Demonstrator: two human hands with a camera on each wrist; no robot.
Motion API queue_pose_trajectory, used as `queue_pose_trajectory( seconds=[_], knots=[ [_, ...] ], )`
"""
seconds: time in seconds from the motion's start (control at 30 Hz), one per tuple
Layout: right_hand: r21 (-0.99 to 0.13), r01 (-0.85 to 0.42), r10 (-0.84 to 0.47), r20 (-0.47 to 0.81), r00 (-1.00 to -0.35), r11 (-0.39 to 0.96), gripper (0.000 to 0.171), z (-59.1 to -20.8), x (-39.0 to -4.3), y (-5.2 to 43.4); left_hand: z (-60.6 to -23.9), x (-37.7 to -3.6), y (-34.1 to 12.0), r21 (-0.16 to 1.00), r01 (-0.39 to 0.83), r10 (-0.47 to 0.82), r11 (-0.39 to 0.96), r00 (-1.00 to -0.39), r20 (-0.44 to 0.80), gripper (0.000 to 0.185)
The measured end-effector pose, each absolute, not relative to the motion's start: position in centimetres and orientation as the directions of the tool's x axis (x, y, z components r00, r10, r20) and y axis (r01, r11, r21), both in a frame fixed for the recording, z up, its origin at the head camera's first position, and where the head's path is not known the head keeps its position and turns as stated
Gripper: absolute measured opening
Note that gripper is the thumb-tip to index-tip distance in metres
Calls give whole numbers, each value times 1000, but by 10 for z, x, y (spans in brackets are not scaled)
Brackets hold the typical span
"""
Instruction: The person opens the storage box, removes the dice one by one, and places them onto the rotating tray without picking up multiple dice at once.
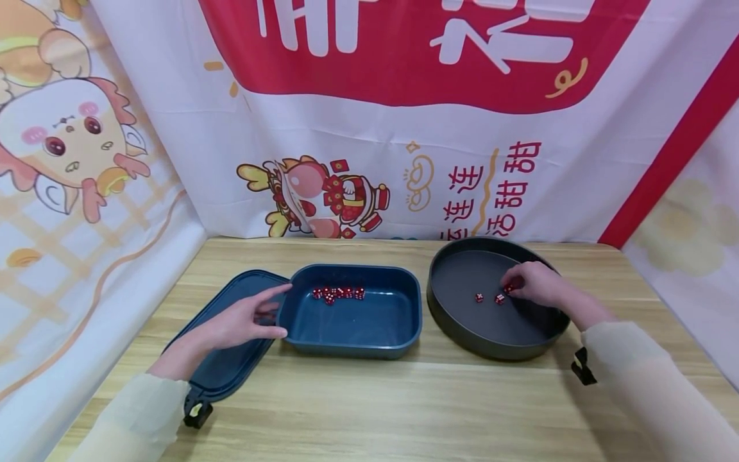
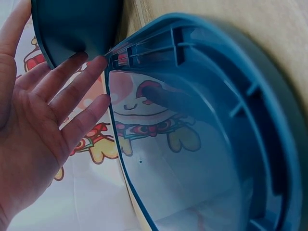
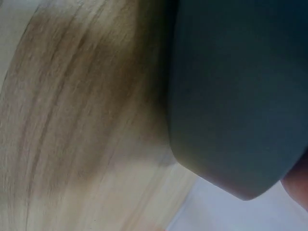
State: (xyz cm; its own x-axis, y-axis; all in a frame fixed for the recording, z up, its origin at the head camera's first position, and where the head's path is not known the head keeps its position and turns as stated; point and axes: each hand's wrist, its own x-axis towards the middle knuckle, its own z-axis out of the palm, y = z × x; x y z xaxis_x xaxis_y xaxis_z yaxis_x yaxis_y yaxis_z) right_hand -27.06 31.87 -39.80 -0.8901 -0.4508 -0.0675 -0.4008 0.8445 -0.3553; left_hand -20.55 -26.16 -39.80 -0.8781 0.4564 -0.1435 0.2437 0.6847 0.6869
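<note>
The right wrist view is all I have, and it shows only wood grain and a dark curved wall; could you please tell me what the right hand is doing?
Observer: The right hand is inside the round dark pan, fingers curled on a red die.
Operator: Thank you. Are other dice in that pan?
Observer: Yes, two loose red dice lie on the pan floor just left of the fingers.
Operator: And the left hand?
Observer: The left hand rests open on the blue lid, fingertips at the rim of the blue rectangular tub.
Operator: Is the tub holding anything?
Observer: A cluster of red dice sits along its far wall.
</note>
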Motion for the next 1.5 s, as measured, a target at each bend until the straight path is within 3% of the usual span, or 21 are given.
queue_pose_trajectory(
  seconds=[0.4, 0.77, 1.5],
  knots=[
    [-417, -402, -430, 29, -902, 815, 23, -372, -262, 301, -397, -205, -261, 691, 233, 450, 684, -880, -149, 84],
    [-420, -559, -550, 155, -820, 715, 24, -348, -254, 236, -394, -204, -261, 709, 239, 466, 664, -873, -142, 84],
    [-452, -661, -708, 87, -701, 599, 28, -348, -250, 131, -398, -207, -263, 717, 232, 464, 657, -874, -143, 84]
  ],
)
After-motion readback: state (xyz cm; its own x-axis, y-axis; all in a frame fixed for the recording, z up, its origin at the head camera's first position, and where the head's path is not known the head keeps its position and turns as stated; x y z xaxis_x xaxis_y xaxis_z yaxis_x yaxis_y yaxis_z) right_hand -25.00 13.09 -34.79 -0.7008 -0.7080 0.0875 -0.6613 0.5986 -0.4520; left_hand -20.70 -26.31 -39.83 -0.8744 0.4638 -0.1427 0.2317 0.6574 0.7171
